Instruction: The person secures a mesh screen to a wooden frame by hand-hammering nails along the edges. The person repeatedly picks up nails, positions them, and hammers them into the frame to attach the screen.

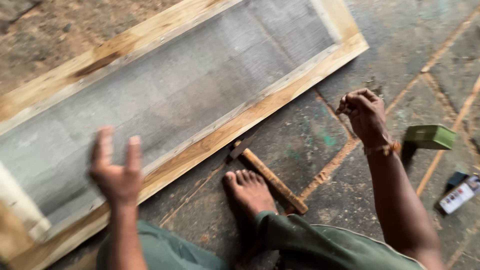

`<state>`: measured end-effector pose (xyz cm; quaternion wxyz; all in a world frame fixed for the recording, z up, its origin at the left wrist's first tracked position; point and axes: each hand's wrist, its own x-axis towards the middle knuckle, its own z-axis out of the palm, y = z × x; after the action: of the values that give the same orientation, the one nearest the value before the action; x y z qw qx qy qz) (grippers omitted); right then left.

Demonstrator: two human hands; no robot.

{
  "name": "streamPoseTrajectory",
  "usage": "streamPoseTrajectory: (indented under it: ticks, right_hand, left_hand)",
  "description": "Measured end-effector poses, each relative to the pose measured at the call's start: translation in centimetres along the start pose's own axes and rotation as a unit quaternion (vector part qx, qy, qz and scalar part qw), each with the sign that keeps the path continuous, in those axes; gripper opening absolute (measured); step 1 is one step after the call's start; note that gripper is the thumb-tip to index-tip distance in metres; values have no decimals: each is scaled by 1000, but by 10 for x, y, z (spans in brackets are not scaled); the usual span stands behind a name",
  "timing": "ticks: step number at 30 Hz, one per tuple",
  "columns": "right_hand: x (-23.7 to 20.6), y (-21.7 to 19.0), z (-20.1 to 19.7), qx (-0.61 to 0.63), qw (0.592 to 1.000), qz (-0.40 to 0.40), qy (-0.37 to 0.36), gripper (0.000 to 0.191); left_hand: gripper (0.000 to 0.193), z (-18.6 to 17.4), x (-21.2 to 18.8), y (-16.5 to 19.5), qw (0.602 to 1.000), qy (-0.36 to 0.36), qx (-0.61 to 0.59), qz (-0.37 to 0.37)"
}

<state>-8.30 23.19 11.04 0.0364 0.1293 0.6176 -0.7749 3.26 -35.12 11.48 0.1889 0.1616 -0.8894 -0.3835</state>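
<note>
From the head camera, the person sat on a dusty concrete floor [310, 145] with one bare foot [248, 190] planted beside a hammer [270, 177], whose wooden handle lay along the floor just right of the toes, its dark head near the edge of a long wooden frame [210, 145]. The frame lay flat and slanted across the view, a grey mesh panel [165, 95] filling its middle. The left hand [116, 172] hung blurred above the frame's near rail, fingers spread and palm open, gripping nothing. The right hand [364, 116] was raised over the floor to the right of the frame, fingers curled tight together; it may have pinched something small, but that was too fine to tell. A green box [429, 136] sat on the floor just right of that wrist, and a small dark and white packet [460, 192] lay further right, near the edge of view. As a judgement, the hammer lying against the toes could be kicked or trodden on if the foot shifted, and anything small held in the clenched fingers could drop and be lost in the sawdust on the floor. Counted: one frame, one mesh panel, one hammer, one green box, one packet, two hands, one foot in sight.
</note>
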Motion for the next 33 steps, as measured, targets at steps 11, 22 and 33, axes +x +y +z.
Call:
streamPoseTrajectory:
  ticks: [11,22,33]
  right_hand:
    - [-161,49,224,-51,963,138,-227,18]
    - [-192,66,292,-267,902,47,-337,13]
    - [-117,129,393,-476,613,-449,-442,28]
  left_hand:
    - [30,0,-96,120,911,-318,-218,-145]
    - [24,-33,-131,69,899,-244,-274,-238]
    - [23,-15,-29,-73,983,-92,-33,-154]
